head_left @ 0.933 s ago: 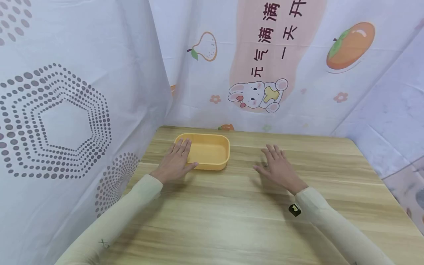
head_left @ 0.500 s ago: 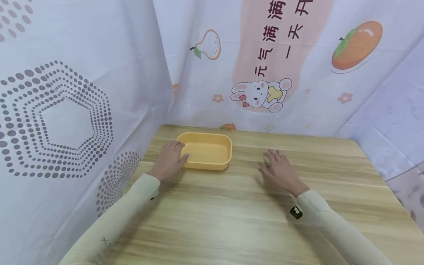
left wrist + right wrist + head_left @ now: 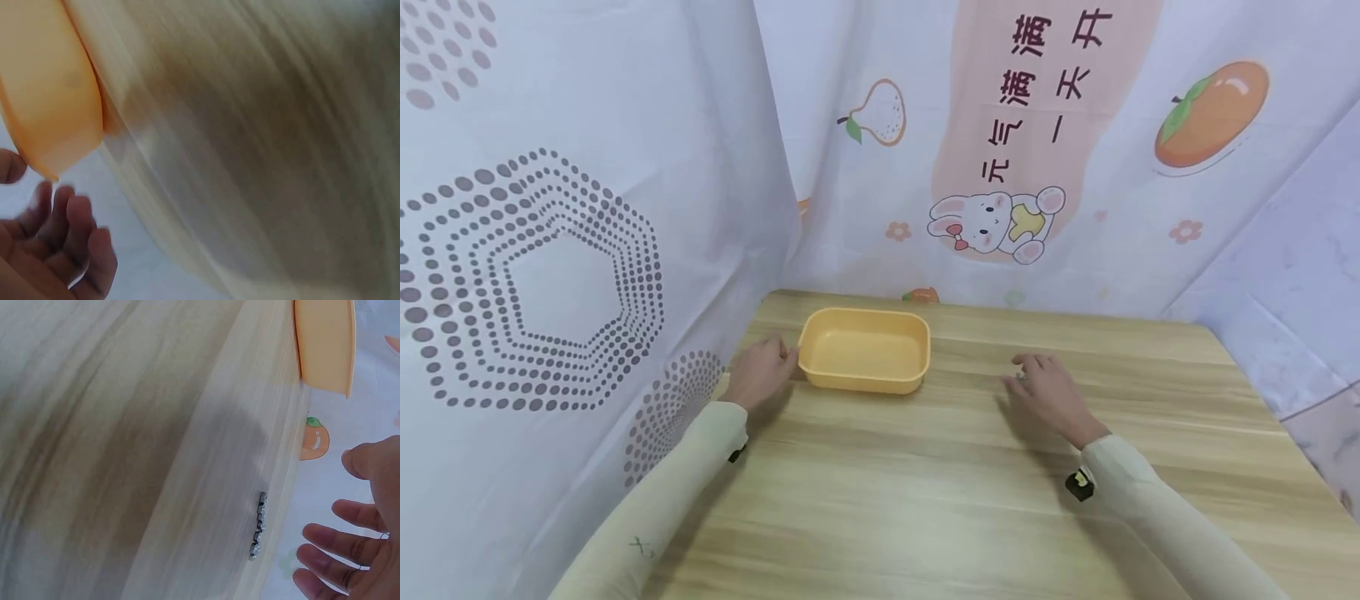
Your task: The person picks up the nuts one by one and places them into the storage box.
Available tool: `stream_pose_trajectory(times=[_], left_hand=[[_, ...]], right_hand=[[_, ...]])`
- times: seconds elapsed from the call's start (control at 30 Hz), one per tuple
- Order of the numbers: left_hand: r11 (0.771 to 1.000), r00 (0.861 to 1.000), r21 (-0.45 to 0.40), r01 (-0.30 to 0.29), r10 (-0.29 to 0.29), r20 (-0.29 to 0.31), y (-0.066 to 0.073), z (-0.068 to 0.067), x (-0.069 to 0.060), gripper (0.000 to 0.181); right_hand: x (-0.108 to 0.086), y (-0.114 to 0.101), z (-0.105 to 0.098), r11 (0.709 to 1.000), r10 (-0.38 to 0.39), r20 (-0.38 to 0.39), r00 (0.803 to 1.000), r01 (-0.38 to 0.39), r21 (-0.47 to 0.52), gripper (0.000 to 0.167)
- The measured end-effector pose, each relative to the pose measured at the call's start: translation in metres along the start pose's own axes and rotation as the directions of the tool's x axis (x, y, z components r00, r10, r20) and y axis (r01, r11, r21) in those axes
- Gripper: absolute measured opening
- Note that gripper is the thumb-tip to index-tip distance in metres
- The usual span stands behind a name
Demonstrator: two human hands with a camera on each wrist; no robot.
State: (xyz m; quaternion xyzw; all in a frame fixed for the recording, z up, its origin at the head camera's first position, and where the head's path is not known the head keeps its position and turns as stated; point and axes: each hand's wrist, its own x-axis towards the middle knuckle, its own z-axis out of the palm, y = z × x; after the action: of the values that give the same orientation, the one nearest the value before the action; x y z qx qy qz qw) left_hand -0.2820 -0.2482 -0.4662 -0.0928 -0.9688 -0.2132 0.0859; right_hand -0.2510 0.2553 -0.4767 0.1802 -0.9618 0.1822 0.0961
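Observation:
A yellow rectangular tray stands at the back left of the wooden table. My left hand is at its left end, thumb beside the rim. In the left wrist view the thumb overlaps the rim edge of the tray, and the other fingers bend loosely just below it, a gap between. To the right, my right hand hovers with relaxed fingers. Near them a short row of small shiny metal pieces lies on the table; their kind is unclear.
The wooden table meets a hanging white cloth printed with fruit, a rabbit and writing. Another patterned cloth hangs close along the left edge, beside my left arm. A pale cloth borders the right side.
My left hand has moved left from over the tray's left end to just outside its rim, its fingers bending more. My right hand stays near the metal pieces, its fingers slightly more bent.

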Motion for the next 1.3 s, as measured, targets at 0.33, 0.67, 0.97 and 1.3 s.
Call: stream_pose_trajectory(times=[0.33,0.67,0.97,1.3], left_hand=[[0.907,0.975,-0.395,0.149,-0.068,0.212,-0.004,0.009,0.004,0.035],[0.732,0.92,-0.588,0.343,-0.137,0.366,-0.003,0.012,0.0,0.037],[0.726,0.924,-0.6,0.335,-0.131,0.358,-0.001,0.012,0.001,0.034],[0.725,0.927,-0.605,0.33,-0.129,0.351,-0.003,0.011,0.0,0.036]], right_hand=[[-0.004,0.011,0.005,0.995,0.072,0.037,0.997,-0.074,0.073,0.04],[-0.007,0.023,0.003,0.989,0.116,0.068,0.991,-0.122,0.089,0.034],[-0.007,0.043,0.004,0.989,0.122,0.086,0.989,-0.128,0.071,0.04],[-0.001,0.055,0.005,0.99,0.126,0.089,0.988,-0.131,0.051,0.032]])
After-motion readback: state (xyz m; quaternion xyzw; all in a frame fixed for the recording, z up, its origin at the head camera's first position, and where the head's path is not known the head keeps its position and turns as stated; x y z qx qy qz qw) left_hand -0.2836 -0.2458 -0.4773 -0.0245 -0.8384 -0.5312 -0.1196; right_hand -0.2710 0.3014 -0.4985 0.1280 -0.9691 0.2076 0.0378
